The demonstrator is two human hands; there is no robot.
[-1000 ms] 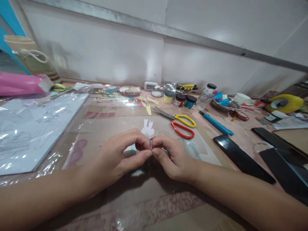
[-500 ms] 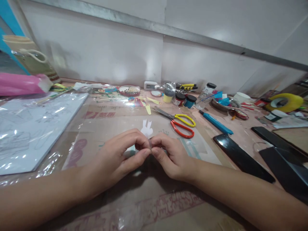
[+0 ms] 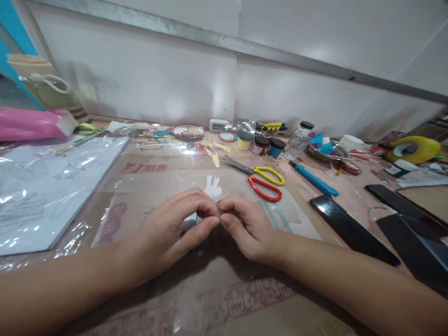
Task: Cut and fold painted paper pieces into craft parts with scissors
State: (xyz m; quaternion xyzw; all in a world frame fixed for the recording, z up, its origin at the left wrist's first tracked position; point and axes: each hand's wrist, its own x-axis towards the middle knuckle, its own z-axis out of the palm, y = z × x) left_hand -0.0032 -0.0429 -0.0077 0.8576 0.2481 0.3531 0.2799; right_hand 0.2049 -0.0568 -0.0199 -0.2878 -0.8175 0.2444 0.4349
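My left hand (image 3: 189, 217) and my right hand (image 3: 245, 226) meet over the middle of the work surface, thumbs and forefingers pinched together. Between the fingertips is a thin, small piece, mostly hidden, whose kind I cannot make out. Just beyond the fingers a white paper cutout (image 3: 213, 187) with two notched prongs lies on the sheet, its lower part covered by my hands. Scissors (image 3: 261, 179) with one yellow and one red handle lie a little past my right hand, blades spread slightly and pointing left.
White sheets with pencil drawings (image 3: 52, 196) lie at left under clear plastic. A blue cutter knife (image 3: 315, 178) and a black phone (image 3: 350, 228) are on the right. Paint jars (image 3: 261, 144), a bead dish (image 3: 189, 132) and yellow tape (image 3: 413, 148) line the back.
Both hands keep their pinch in almost the same place. The thin piece between the fingertips shows less than before.
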